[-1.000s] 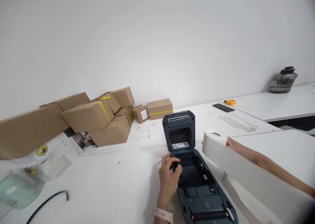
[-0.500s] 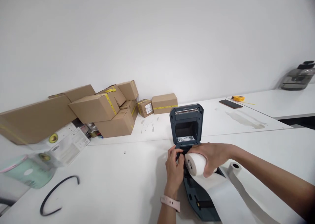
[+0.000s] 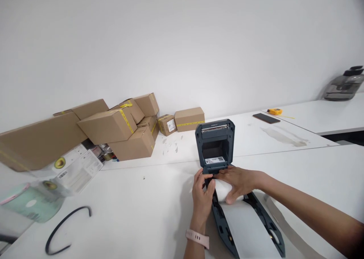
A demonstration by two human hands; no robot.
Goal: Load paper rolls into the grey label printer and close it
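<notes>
Nearest, a broad strip of smooth white paper (image 3: pixel 247 225) runs down the bed of a label printer (image 3: pixel 219 219), which sits on the white table (image 3: pixel 136 213) toward the right. The printer's body is dark slate-blue plastic, long and with angled corners; slots mark its side rails, and a pale wheel shows near its front right corner. Beside it, a second, narrower strip (image 3: pixel 284 225) lies curved on the table.

The left hand (image 3: pixel 202 194), below a pale pink wristband (image 3: pixel 197 238), has its fingers clasped over the printer's left edge, thumb tip against the inner side. The right hand (image 3: pixel 240 179) is clamped on the paper roll (image 3: pixel 222 190), thumb in front and fingers across the top. The roll (plain white, much of it hidden by that hand) lies crosswise in the printer's rear bay, its paper leading forward into the strip.

Behind the hands, the printer's lid (image 3: pixel 214 135) stands raised, showing a deep dark recess, a shiny metal bar (image 3: pixel 214 128) near its upper edge and a white printed sticker (image 3: pixel 214 160) by the hinge.

Farther back are cardboard boxes (image 3: pixel 132 145) with yellow tape, a smartphone-like dark slab (image 3: pixel 266 118) and a yellow tape measure (image 3: pixel 274 111).
</notes>
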